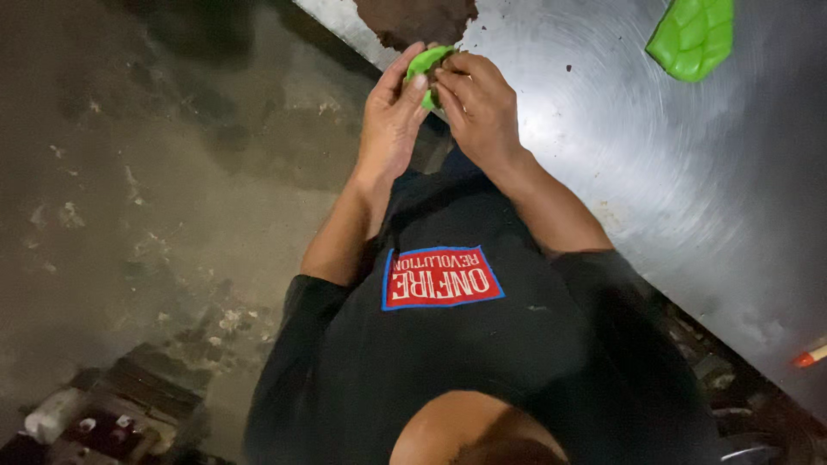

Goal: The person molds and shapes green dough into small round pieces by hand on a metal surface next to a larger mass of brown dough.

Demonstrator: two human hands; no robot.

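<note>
Brushed metal, bright plastic, matt cloth and rough floor.

The surface [603, 129] is polished sheet metal, smooth and shiny, marked with fine circular swirls that catch the light. On it lies a brown lump [418, 19], dull and grainy, like dough or clay. The green mould [693, 34] looks like glossy plastic with a ribbed, leaf-like relief; the green piece [428, 65] held between the bare left hand [392, 120] and right hand [482, 108] has the same smooth sheen. The black shirt [448, 344] is matt cloth with a stitched patch [441, 277]. The floor [129, 172] is rough, stained concrete.
</note>
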